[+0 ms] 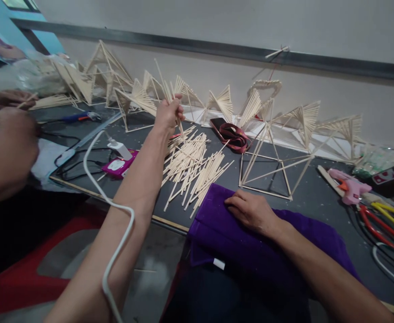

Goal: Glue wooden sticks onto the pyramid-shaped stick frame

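My left hand (169, 114) is closed around a bundle of thin wooden sticks (165, 83), raised over the table. Just below it, a loose pile of the same sticks (186, 161) lies spread on the dark tabletop. My right hand (252, 211) lies on a folded purple cloth (213, 215) at the table's near edge, its fingers curled together against the fabric. Beyond that hand stands an open frame of glued sticks (281, 172). The fingertips of my right hand are partly hidden.
Several fan-shaped stick models (222, 103) line the wall. A phone with a maroon strap (232, 137), a purple power strip (119, 166), a pink glue gun (350, 186) and red-handled scissors (382, 231) lie about. A white cable (129, 215) crosses my left forearm. A co-worker's hands (13, 107) hold a stick.
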The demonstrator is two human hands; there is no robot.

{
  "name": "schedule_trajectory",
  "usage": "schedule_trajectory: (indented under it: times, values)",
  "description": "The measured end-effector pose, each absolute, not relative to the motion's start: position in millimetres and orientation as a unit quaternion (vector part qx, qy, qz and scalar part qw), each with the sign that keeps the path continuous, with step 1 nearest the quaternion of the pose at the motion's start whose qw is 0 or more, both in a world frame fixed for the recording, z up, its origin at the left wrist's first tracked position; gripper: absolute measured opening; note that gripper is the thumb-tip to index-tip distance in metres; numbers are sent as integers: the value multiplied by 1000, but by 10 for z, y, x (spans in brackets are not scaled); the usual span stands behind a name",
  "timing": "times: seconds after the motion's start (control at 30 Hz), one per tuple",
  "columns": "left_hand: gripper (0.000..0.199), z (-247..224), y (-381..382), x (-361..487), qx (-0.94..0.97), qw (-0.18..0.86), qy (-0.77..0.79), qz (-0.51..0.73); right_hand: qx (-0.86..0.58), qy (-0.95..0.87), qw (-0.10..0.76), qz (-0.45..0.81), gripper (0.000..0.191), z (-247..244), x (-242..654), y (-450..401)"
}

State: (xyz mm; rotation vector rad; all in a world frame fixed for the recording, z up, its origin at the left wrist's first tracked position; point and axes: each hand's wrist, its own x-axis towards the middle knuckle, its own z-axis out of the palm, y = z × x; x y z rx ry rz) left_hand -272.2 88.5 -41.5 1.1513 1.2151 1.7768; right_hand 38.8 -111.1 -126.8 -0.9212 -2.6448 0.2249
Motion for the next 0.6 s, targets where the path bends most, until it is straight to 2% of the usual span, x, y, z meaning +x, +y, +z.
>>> schedule_trajectory:
  times: [0.13,0.4,0.6]
  values:
    - [38,-358,789,-2738,412,422,475,653,-322,-929,163,80,23,-1275,393,-1112]
    - [40,-653,634,-2688,442,464,500,583,-319,-929,172,78,23,-1280,395,-1114]
    - [32,-810,550,-2693,458,505,500,535,-321,-929,167,83,23,-1290,402,-1111]
